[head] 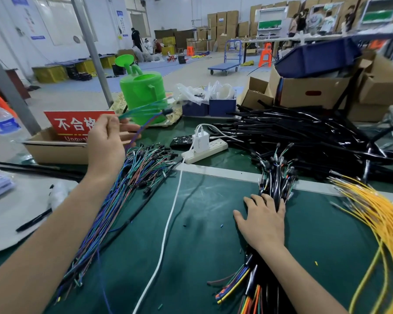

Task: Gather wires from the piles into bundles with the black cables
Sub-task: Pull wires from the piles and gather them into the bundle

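Note:
A pile of thin multicoloured wires point(132, 177) lies on the green mat at the left. My left hand point(109, 139) is raised above it, pinching a few thin wires point(145, 112) that blur as they swing up towards the green can. A bundle of black cables with connectors point(277, 175) lies at centre right; my right hand point(262, 220) rests flat on it, fingers spread. Its coloured lower ends point(243, 284) fan out by my forearm. Yellow wires point(377, 218) lie at the right. A heap of long black cables point(304, 137) fills the back right.
A white power strip point(204, 150) with a charger and a white cord point(166, 234) crosses the mat's middle. A green watering can point(143, 96), a red-signed cardboard box point(61, 143), a water bottle point(2, 123) and stacked cartons point(311, 91) stand behind. A white board point(14, 214) lies left.

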